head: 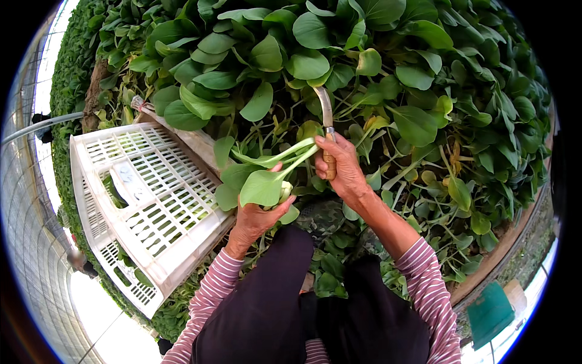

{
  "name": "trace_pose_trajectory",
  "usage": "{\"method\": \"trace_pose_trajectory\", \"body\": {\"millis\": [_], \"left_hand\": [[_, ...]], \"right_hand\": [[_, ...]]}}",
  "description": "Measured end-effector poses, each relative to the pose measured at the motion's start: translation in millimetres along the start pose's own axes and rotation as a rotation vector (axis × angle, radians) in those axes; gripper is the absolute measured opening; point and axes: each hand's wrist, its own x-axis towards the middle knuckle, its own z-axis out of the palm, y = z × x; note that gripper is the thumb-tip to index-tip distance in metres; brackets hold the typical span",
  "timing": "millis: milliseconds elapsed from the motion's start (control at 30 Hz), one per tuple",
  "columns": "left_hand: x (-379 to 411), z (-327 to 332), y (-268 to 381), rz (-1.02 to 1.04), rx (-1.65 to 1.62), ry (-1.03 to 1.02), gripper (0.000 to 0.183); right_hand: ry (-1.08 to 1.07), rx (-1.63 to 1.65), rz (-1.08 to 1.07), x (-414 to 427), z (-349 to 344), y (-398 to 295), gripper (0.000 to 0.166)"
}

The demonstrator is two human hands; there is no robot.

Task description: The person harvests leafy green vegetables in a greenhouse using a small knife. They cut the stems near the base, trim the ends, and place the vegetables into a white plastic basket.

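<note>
My left hand holds a cut leafy green, a bok choy by its look, with its pale base towards my thumb. In my right hand is a sickle-shaped knife with a wooden handle, its curved blade pointing away from me. The thumb and fingers of that same hand pinch pale leaf stalks that stretch across from the left hand. Just beyond both hands grows a dense stand of leafy greens; the blade's tip reaches its near leaves.
Left of me a white slatted plastic crate lies tilted, with greens visible through its slots. A pale board or sack edge runs behind it. Loose and yellowed leaves litter the ground. A green object stands at lower right.
</note>
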Motion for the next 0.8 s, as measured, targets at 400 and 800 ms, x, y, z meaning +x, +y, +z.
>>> {"method": "trace_pose_trajectory", "body": {"millis": [400,800], "left_hand": [[35,-51,45,-0.455,-0.620,-0.051,0.027],[59,-2,28,-0.541,-0.642,-0.273,0.046]], "right_hand": [[0.058,-0.529,-0.227,-44,-24,-56,0.019],[-0.117,-0.733,-0.109,-21,11,-39,0.028]]}}
